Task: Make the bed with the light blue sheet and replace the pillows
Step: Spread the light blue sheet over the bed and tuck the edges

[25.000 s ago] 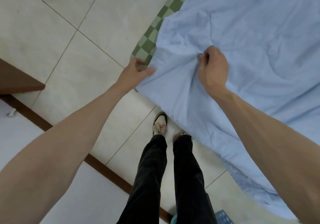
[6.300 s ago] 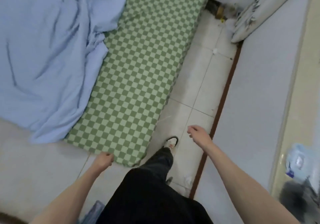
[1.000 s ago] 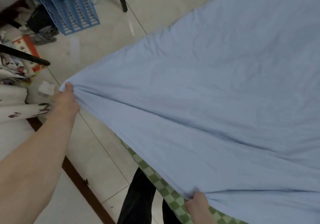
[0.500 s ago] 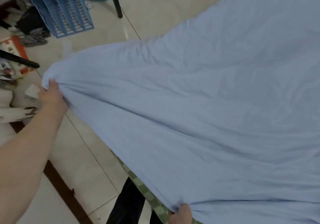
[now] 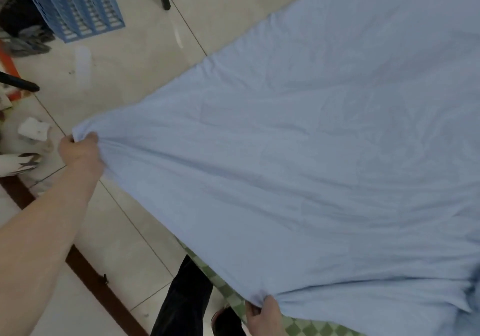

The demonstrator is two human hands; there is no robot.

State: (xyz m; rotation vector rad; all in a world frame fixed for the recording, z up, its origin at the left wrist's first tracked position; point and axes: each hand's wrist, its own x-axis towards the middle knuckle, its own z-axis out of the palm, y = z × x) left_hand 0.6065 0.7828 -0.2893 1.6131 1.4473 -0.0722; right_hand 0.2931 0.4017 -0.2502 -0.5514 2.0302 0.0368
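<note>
I have the light blue sheet (image 5: 298, 166) stretched taut above the green checked mattress (image 5: 228, 293), my left hand (image 5: 78, 150) bunching one corner out over the tiled floor (image 5: 117, 218) and my right hand (image 5: 263, 316) pinching the near edge. My worry is uneven pull: the left corner sits well off the mattress, so the sheet may land skewed, trailing onto the floor.

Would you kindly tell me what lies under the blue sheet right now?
Under the sheet a strip of green checkered mattress shows at its near edge, beside the right hand. The left hand lifts the sheet's corner over floor tiles. Everything else beneath is covered.
</note>
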